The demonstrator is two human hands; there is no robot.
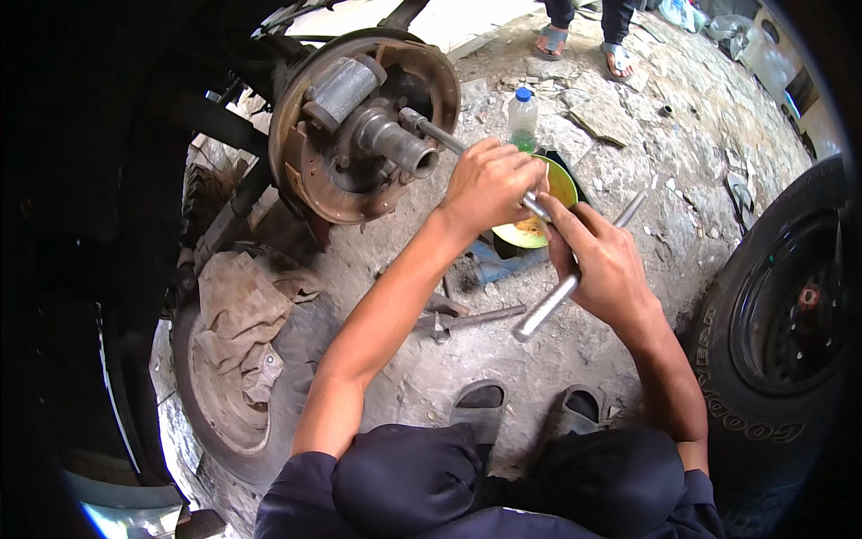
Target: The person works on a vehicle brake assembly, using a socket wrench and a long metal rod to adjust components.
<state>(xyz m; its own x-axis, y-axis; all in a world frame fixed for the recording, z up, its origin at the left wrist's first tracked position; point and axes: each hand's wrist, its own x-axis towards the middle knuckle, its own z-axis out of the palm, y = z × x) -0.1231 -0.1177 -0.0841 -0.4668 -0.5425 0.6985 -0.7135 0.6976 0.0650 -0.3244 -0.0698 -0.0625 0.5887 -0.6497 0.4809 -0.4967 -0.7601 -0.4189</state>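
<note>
A T-handle socket wrench [440, 136] slants across the middle, its socket end up at the brake backing plate [310, 180], close beside the hollow axle spindle [398, 147]. Whether the socket sits on a bolt head I cannot tell. My left hand [492, 187] is wrapped round the wrench's shaft. Lower and to the right, my right hand [603, 265] grips the crossbar where it meets the shaft; both bar ends stick out past the fingers. A grey metal cylinder [345, 92] is fixed on the upper part of the rusty plate.
Behind my hands lie a yellow-green bowl [563, 184] and a blue-capped bottle [523, 119]. Metal tools [480, 318] rest on the ground before my sandals. A tyre [745, 359] stands right; a cloth [241, 310] drapes a wheel at left. Another person's feet [617, 61] are at the back.
</note>
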